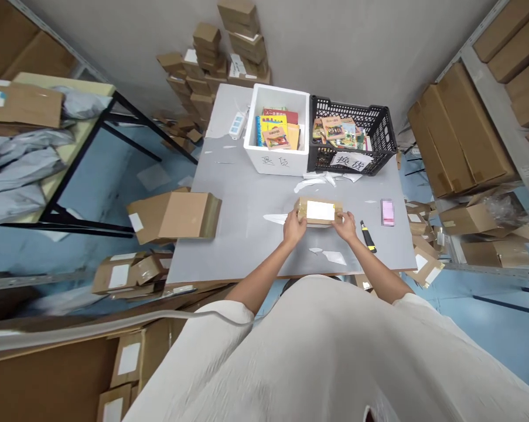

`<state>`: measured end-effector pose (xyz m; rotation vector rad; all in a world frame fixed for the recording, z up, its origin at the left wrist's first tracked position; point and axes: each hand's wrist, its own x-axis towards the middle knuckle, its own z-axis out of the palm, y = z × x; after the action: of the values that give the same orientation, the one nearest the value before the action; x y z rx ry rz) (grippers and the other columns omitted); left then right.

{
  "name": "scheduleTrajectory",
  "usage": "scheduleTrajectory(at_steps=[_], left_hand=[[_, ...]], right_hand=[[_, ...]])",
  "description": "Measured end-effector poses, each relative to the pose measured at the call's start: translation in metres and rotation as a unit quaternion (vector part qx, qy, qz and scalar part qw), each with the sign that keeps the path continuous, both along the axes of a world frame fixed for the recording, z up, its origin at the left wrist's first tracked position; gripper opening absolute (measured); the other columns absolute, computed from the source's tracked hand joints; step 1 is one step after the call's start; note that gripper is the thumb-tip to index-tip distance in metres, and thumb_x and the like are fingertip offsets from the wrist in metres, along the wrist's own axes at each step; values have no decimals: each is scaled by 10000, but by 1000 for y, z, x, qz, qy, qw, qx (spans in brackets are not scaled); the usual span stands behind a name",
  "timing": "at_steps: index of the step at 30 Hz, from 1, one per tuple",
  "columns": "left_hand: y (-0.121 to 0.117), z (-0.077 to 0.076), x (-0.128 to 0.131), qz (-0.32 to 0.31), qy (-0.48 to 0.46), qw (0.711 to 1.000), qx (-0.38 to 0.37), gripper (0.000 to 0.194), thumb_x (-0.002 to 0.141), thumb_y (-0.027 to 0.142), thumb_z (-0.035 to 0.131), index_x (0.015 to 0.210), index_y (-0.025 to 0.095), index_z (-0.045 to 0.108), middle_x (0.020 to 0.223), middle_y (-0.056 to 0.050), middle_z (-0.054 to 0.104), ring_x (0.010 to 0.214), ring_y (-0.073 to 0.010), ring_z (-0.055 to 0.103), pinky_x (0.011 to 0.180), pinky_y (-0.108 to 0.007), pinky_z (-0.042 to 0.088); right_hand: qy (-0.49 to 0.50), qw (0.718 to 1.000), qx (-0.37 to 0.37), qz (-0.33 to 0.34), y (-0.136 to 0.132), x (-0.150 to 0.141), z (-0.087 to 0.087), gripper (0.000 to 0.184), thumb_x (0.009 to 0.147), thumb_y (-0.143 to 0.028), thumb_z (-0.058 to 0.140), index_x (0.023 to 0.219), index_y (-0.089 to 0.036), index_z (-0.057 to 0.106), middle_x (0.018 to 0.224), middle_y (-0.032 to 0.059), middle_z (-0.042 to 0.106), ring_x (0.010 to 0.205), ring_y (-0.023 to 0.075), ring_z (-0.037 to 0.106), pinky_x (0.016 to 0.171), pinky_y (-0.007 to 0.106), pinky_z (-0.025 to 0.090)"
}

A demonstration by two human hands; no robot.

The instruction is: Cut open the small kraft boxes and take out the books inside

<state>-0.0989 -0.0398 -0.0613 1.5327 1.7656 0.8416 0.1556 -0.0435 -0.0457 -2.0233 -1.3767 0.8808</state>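
A small brown cardboard box (303,208) with a white label on its face is held between my two hands above the grey table (238,234). My left hand (294,228) grips its left end, fingers curled at the near corner. At the right end, my right hand (345,227) pinches the box's near corner. Just right of that hand lies a black and yellow utility knife (368,237). A pink-screened phone (388,212) rests farther right. Torn white paper scraps (334,257) are scattered around the box.
A white foam box (276,162) and a black plastic crate (381,138), both holding books, stand at the table's back. Another carton (187,215) sits at the left edge. A white power strip (237,125) lies back left. Cartons crowd the floor and the right shelf (488,94).
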Motion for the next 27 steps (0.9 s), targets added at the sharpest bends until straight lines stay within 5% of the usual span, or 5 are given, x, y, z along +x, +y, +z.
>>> scheduleTrajectory(at_steps=[4, 10, 17, 20, 27], left_hand=[[-3, -21, -21, 0, 9, 1000, -22, 463, 995, 328, 639, 1448, 245, 673, 1266, -151, 760, 1273, -370, 720, 1124, -526, 578], [0, -27, -3, -41, -3, 998, -41, 442, 962, 313, 690, 1396, 227, 705, 1208, -147, 713, 1224, -362, 722, 1130, -522, 580], [-7, -5, 24, -47, 34, 998, 9, 611, 960, 240, 651, 1568, 237, 588, 1439, -210, 666, 1386, -408, 625, 1154, -592, 536], [-13, 9, 31, -136, 62, 987, 61, 544, 985, 196, 583, 1523, 261, 635, 1544, -202, 634, 1486, -411, 562, 1236, -620, 458], [-31, 18, 42, -217, 110, 968, 56, 534, 921, 167, 615, 1433, 289, 699, 1540, -181, 653, 1524, -421, 524, 1345, -720, 273]], right_hand=[[36, 998, -10, 40, -1, -8, -8, 485, 812, -365, 748, 1276, -228, 723, 1394, 141, 745, 1316, 340, 692, 1203, 564, 547], [-9, 1000, 6, -6, -9, 1, -4, 451, 833, -320, 687, 1265, -207, 750, 1356, 150, 775, 1324, 349, 692, 1229, 556, 523], [16, 999, 39, 23, -24, 29, 7, 433, 880, -348, 678, 1280, -215, 776, 1436, 141, 767, 1353, 305, 689, 1257, 540, 519], [45, 998, 31, 35, -27, 39, 5, 449, 892, -366, 679, 1310, -232, 772, 1452, 123, 771, 1284, 291, 725, 1216, 536, 558], [-34, 996, -33, -73, -54, 87, -13, 479, 870, -306, 642, 1317, -179, 760, 1434, 173, 759, 1240, 317, 737, 1172, 519, 574]])
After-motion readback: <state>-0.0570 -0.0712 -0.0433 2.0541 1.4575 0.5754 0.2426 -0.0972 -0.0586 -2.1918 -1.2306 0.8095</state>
